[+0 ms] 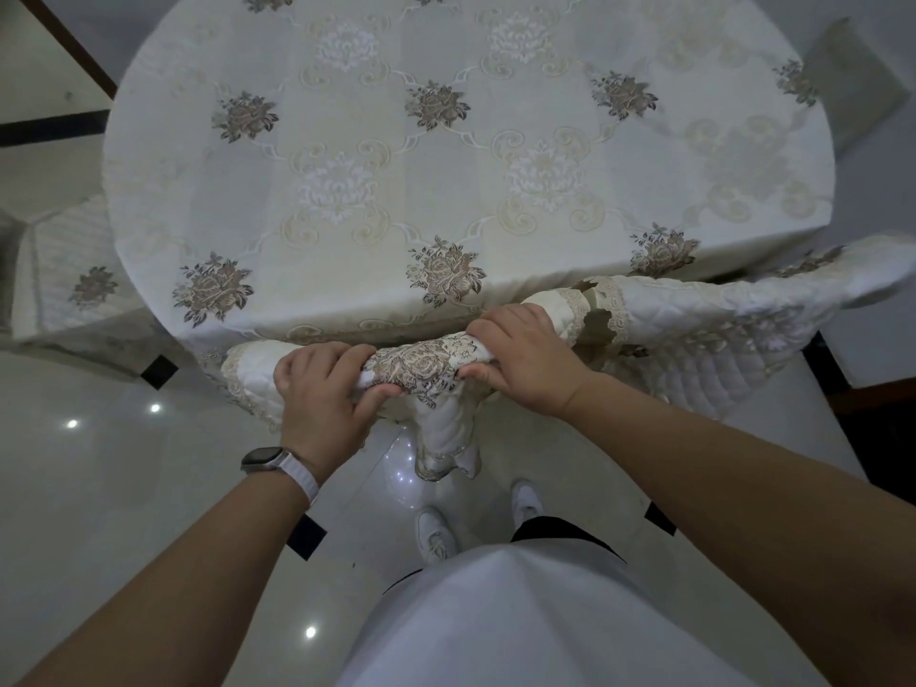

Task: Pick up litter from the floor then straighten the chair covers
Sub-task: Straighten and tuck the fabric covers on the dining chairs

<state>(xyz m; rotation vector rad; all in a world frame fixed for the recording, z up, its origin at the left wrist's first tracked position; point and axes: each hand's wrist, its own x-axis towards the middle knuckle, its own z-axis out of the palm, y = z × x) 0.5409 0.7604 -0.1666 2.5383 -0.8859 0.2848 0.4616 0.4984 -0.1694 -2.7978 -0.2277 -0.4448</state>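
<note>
Both hands grip the chair cover (421, 369) at the table's (446, 141) six o'clock: left hand (322, 389) and right hand (525, 359), fingers clamped over its top edge.

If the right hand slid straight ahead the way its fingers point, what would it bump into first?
Probably the tablecloth hanging at the table's near edge, just beyond the chair cover that the right hand grips. Depth is hard to judge here.

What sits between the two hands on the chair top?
In the head view, a bunched stretch of the chair cover with its rose embroidery spans between left hand and right hand.
</note>
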